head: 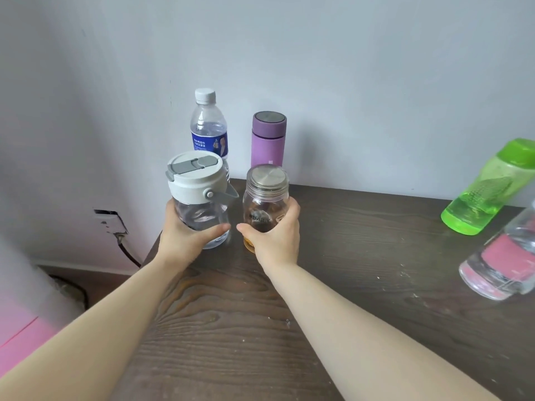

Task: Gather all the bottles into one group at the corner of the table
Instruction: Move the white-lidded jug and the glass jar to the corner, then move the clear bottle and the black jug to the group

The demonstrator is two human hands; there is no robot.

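Note:
My left hand [185, 235] grips a clear bottle with a white and grey lid [199, 195] near the table's far left corner. My right hand [275, 235] grips a glass jar with a metal lid [265, 201] right beside it. Both stand upright on the dark wooden table [333, 285]. Behind them, against the wall, stand a clear water bottle with a blue label [209, 125] and a purple flask [267, 138]. Far to the right stand a green bottle [489, 189] and, nearer, a clear bottle with a pink band [503, 261].
A grey wall rises right behind the table's back edge. The table's left edge runs close to my left hand; beyond it are a wall socket [111, 221] with a black cable and a pink surface [23, 340] lower left.

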